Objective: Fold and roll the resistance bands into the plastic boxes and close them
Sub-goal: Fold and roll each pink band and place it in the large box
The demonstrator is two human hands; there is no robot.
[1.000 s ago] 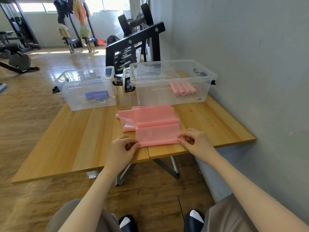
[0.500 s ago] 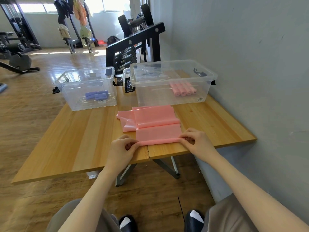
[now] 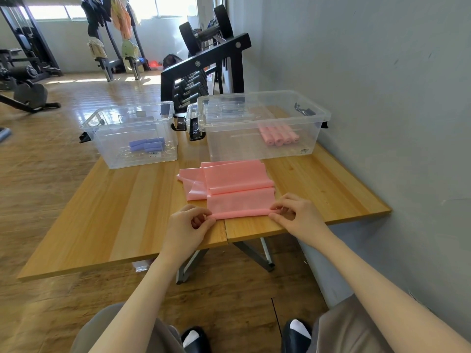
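Note:
A folded pink resistance band (image 3: 237, 189) lies on the wooden table (image 3: 122, 215), its near end turned into a thin roll along the front edge. My left hand (image 3: 188, 225) pinches the roll's left end and my right hand (image 3: 295, 215) pinches its right end. Behind the band stands a large clear box (image 3: 265, 151) without a lid, holding several rolled pink bands (image 3: 279, 136). To the left, a smaller clear box (image 3: 107, 151) holds rolled blue bands (image 3: 146, 145).
A grey wall runs along the table's right side. A black dumbbell rack (image 3: 204, 72) stands behind the boxes. Black latches (image 3: 193, 128) hang between the two boxes. Gym machines stand on the wood floor at the far left.
The near end of the pink band has been rolled a little further away from me, so the flat part in front of the fold is shorter. Both hands shifted slightly forward with it.

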